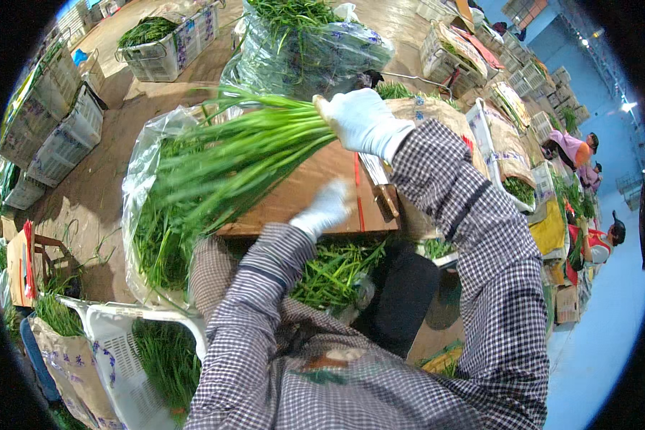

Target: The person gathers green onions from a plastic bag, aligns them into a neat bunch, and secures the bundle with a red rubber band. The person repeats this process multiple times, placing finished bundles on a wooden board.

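My right hand (pixel 357 118), in a white glove, grips the pale stem end of a bunch of long green chives (pixel 258 142) above a wooden board (pixel 306 177). The leaves fan out to the left, blurred by motion. My left hand (pixel 328 207), gloved too, hovers over the near part of the board, below the bunch; its fingers are too blurred to read. To its right lies a knife with a wooden handle (pixel 387 201), partly behind my right sleeve. Red strips (pixel 358 193) cross the board beside it.
Loose greens fill a clear plastic bag (pixel 158 269) left of the board. More trimmings (pixel 336 277) lie below its near edge. A large plastic bag of greens (pixel 306 59) stands beyond. White crates (pixel 150 59) surround the place; several people (pixel 596 242) are at the far right.
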### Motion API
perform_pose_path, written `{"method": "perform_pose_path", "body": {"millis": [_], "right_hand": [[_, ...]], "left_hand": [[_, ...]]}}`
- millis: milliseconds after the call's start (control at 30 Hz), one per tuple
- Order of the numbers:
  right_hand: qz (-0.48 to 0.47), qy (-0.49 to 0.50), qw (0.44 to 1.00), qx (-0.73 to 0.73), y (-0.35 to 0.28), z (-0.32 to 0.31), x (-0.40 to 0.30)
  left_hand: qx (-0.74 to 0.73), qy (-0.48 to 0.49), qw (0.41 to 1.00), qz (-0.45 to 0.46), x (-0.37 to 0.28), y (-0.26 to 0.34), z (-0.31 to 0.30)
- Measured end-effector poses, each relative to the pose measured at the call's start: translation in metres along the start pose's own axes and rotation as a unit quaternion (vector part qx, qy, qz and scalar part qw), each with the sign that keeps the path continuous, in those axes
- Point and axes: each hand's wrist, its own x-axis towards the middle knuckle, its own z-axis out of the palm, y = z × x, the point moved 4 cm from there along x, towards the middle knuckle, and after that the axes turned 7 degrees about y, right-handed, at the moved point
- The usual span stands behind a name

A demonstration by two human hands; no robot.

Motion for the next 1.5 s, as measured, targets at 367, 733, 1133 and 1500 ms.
{"method": "perform_pose_path", "body": {"millis": [367,733,1133,1500], "right_hand": [[0.020,0.197,0.975,-0.102,0.057,-0.081,-0.001],[0.128,0.154,0.976,0.088,0.052,0.078,-0.053],[0.200,-0.058,0.960,0.184,0.043,0.196,-0.084],[0.143,0.103,0.961,0.213,0.042,0.157,-0.034]], "left_hand": [[0.243,-0.056,0.958,0.141,0.033,-0.024,0.099],[0.263,-0.023,0.941,0.211,-0.009,-0.080,0.028],[0.231,-0.113,0.953,0.158,-0.019,-0.089,0.027],[0.241,-0.080,0.953,0.164,-0.021,-0.083,0.019]]}}
